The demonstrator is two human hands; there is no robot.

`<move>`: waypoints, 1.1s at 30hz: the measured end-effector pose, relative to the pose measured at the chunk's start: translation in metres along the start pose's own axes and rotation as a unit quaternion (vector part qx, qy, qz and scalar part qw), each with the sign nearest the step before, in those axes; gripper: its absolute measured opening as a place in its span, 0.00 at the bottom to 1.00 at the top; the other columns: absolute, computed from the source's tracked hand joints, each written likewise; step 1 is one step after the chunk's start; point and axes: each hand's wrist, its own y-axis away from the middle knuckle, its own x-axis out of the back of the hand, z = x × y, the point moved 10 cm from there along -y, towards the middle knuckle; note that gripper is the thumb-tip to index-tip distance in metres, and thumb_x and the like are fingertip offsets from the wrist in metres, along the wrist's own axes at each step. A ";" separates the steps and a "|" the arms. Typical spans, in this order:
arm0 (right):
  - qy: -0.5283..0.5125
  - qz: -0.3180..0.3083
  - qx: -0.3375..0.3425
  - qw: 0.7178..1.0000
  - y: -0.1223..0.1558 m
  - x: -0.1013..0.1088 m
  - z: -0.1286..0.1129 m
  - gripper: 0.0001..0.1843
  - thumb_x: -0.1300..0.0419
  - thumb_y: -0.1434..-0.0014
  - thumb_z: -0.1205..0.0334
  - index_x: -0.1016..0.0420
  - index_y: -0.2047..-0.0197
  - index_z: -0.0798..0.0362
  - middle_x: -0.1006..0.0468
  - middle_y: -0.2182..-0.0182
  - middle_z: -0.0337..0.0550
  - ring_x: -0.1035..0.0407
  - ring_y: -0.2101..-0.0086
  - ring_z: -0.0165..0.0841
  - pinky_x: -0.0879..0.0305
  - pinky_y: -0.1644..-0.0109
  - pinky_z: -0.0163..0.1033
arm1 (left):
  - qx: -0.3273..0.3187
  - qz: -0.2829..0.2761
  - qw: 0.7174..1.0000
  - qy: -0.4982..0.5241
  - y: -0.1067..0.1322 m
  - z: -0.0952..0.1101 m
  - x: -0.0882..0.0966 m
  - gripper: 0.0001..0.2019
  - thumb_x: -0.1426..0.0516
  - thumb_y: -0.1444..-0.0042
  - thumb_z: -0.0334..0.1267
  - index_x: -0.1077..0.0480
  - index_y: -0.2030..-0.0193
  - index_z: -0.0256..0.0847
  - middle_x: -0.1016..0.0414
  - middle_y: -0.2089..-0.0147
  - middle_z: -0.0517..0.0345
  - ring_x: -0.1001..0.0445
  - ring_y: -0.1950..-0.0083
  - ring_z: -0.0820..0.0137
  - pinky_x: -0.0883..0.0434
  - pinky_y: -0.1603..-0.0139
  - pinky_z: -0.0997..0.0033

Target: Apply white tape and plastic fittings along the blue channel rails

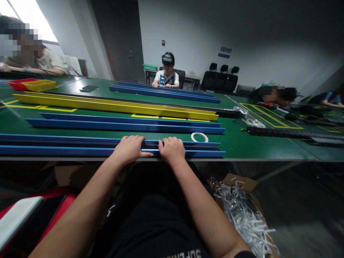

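Note:
A long blue channel [67,149] lies along the near edge of the green table. My left hand [129,148] is closed over it, fingers across the top and thumb along its near side. To the right, my right hand [172,149] curls over the same channel, with the fingertips partly hidden. A gap shows between the two hands. Just behind the channel's right part lies a white ring, like a roll of tape [199,137]. Another blue channel [129,125] rests farther in, with a yellow channel [115,106] behind it.
More blue channels [163,93] lie before a seated person [167,77] across the table [258,148]. Red and yellow trays [33,85] sit at far left, black strips [292,134] at right. Below the edge stands a carton of white strip scraps [242,208]. Other people sit at both sides.

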 end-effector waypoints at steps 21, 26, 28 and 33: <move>0.083 -0.012 -0.114 0.990 0.031 0.041 0.181 0.24 0.56 0.31 0.55 0.20 0.64 0.49 0.19 0.61 0.45 0.30 0.60 0.37 0.43 0.56 0.39 | -0.111 0.110 0.985 0.071 -0.036 0.181 0.021 0.31 0.43 0.45 0.62 0.33 0.44 0.40 0.24 0.52 0.44 0.27 0.49 0.54 0.35 0.49 0.58; 0.094 -0.035 -0.128 0.987 0.026 0.031 0.164 0.28 0.60 0.30 0.48 0.21 0.61 0.51 0.20 0.60 0.49 0.30 0.58 0.38 0.43 0.53 0.42 | -0.101 0.109 0.986 0.072 -0.018 0.133 0.020 0.34 0.39 0.47 0.59 0.35 0.39 0.41 0.25 0.46 0.44 0.28 0.44 0.55 0.36 0.44 0.59; 0.085 -0.053 -0.101 0.990 0.023 0.026 0.147 0.30 0.60 0.30 0.45 0.21 0.59 0.52 0.20 0.59 0.50 0.30 0.56 0.39 0.44 0.51 0.43 | -0.069 0.094 0.991 0.060 -0.012 0.101 0.017 0.35 0.41 0.48 0.63 0.34 0.40 0.42 0.24 0.46 0.44 0.28 0.44 0.53 0.37 0.42 0.58; 0.053 -0.089 -0.023 0.994 0.017 0.016 0.102 0.32 0.60 0.33 0.36 0.25 0.54 0.52 0.22 0.56 0.50 0.31 0.52 0.41 0.44 0.48 0.45 | -0.010 0.061 0.997 0.040 0.003 0.034 0.013 0.40 0.44 0.52 0.69 0.34 0.39 0.41 0.26 0.44 0.43 0.29 0.43 0.50 0.37 0.42 0.56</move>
